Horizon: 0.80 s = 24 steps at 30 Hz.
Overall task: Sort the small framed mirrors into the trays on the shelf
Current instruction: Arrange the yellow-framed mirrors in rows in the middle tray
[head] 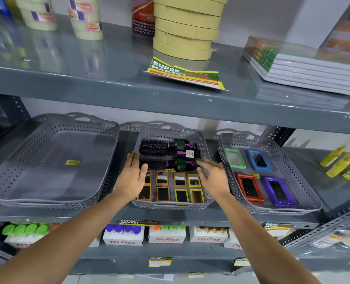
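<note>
**Both hands reaching into the middle tray of small mirrors**

Three grey trays are sitting side by side on the shelf (170, 217). The left tray (10, 181) is lying bare apart from a yellow sticker (72, 162). The middle tray (171, 204) is holding hairbrushes (166, 154) at the back and two rows of small mirrors (170, 186), orange-framed and yellow-framed, at the front. The right tray (311, 199) is holding four larger mirrors: green (235, 158), blue (259, 160), red (250, 188) and purple (278, 191).

The left hand (132, 177) is spreading open and flat over the left edge of the middle tray, covering the nearest orange mirrors and touching the brush ends. The right hand (214, 177) is hovering over the tray's right edge, fingers loosely open and a little blurred; neither hand is holding anything that can be seen. The yellow mirrors are lying just beside and partly under the right hand, and the rest are lying between the two hands.

The risk from here looks to be in the crowding. The mirrors are lying close together, so fingers going for one could nudge its neighbours out of their rows or lift two at once. The brushes are lying just behind, and a wrist brushing them could roll one onto the mirrors. Flat mirrors on a smooth tray floor probably give little edge to pinch, so one could slip and knock the tray wall. Carrying a piece across to the right tray could also bump the larger mirrors there.
</note>
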Motion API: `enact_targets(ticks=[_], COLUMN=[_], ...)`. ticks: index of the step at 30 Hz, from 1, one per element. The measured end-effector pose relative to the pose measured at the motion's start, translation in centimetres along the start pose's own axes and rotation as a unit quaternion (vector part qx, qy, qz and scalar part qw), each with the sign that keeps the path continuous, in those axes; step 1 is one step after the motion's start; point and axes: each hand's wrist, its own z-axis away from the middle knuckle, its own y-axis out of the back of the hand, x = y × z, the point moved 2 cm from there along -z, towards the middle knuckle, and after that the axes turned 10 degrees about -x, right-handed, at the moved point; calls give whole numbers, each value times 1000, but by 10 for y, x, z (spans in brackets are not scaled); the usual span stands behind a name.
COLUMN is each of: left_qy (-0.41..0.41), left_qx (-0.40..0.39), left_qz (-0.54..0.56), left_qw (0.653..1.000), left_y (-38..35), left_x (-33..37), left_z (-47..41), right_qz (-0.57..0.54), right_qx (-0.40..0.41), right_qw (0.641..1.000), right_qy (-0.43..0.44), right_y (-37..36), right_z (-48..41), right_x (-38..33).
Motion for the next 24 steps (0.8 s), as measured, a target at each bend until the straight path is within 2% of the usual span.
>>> enact_targets(ticks=[2, 4, 7, 15, 24], left_qy=[5, 13, 18, 28, 32], left_qx=[12, 26, 38, 33, 34], left_qz=[48, 102, 157, 238, 228], left_qw=[999, 994, 987, 970, 972], left_y=[1, 2, 4, 2, 0], left_x=[0, 1, 0, -3, 0], left_z=[1, 1, 1, 6, 12], right_qz=[-141, -276, -409, -425, -418], right_qx=[44, 21, -7, 3, 3], right_qw=[986, 947, 888, 882, 887], right_qy=[-76, -166, -209, -202, -197], right_y=[3, -4, -16, -20, -20], right_z=[7, 15, 23, 29, 30], right_x=[9, 17, 20, 22, 24])
